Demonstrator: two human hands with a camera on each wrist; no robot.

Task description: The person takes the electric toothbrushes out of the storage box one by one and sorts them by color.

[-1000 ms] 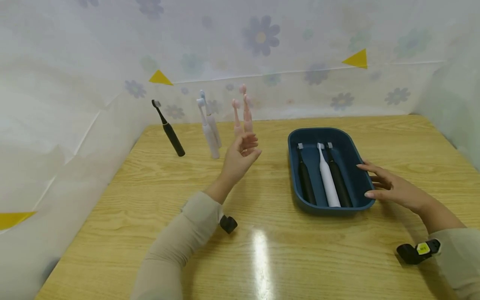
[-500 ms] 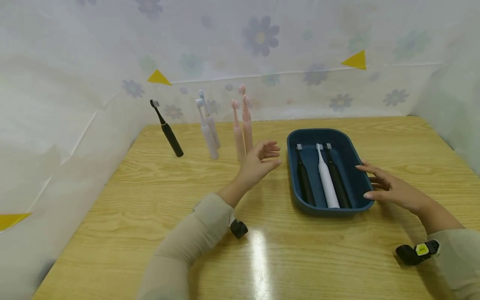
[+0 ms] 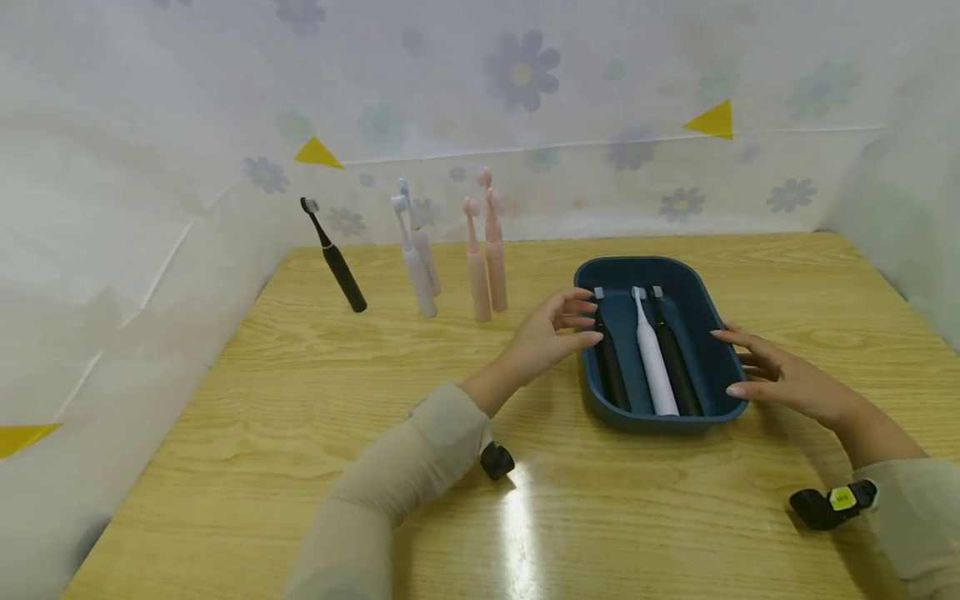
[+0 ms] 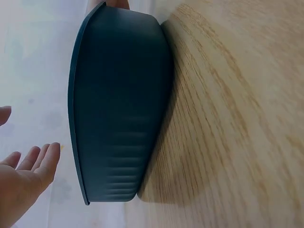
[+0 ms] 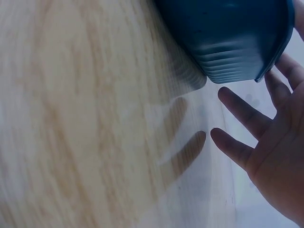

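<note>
A dark blue plastic bin (image 3: 615,265) stands on the wooden table. Inside lie a black electric toothbrush (image 3: 611,367), a white one and another black electric toothbrush (image 3: 678,367), side by side with heads pointing away. My left hand (image 3: 546,337) hovers at the bin's left rim, its fingers relaxed and holding nothing; its fingertips overlap the left black toothbrush in the head view. In the left wrist view the left hand (image 4: 28,178) is apart from the bin's wall (image 4: 118,104). My right hand (image 3: 795,379) rests its fingertips and thumb on the bin's right rim, fingers spread.
Left of the bin, two pink electric toothbrushes (image 3: 478,283) stand upright. Beside them stand two pale electric toothbrushes (image 3: 418,279), then a lone black electric toothbrush (image 3: 345,279) at the far left. A flower-patterned sheet (image 3: 570,183) hangs behind the table.
My left hand has moved right, from in front of the pink toothbrushes to the bin's left rim, with nothing in it. The right hand has stayed at the bin's right rim.
</note>
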